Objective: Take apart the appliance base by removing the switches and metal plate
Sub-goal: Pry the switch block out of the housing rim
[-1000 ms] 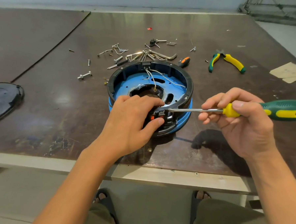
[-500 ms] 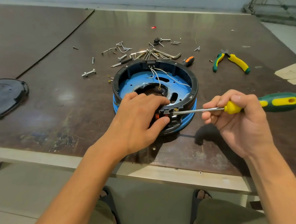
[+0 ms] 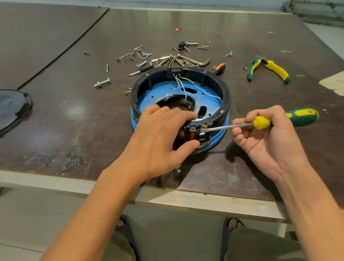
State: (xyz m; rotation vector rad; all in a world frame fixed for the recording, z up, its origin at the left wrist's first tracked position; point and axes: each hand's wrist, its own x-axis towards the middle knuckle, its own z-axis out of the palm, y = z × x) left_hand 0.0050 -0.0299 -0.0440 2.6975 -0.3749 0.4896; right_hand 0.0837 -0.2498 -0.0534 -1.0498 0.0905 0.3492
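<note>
Nearest me, my knees sit below the table (image 3: 183,198) edge. Just past it, my left hand (image 3: 160,137) grips the near rim of the round appliance base (image 3: 226,97). The fingers curl over the top and the thumb presses the outer wall just beneath the two orange switches (image 3: 187,134). My right hand (image 3: 266,139) is wrapped round the green-and-yellow screwdriver (image 3: 227,127), fingers curled about the handle. Its flat tip rests against the right side of the switch housing.

I judge this to be prying the switches free. To do it well, I would keep the tip seated at the housing's edge and lever gently. I would hold the base down firmly and keep my left fingers out of the blade's path.

Inside the ring lies the blue plate (image 3: 161,90), likely the metal plate, not yet removed, with thin white wires (image 3: 199,89) crossing it from the far rim. Beyond the base lie loose screws (image 3: 142,65) and hex keys (image 3: 190,60). Pliers (image 3: 270,69) lie to the far right, and a black cover (image 3: 6,109) at the far left.
</note>
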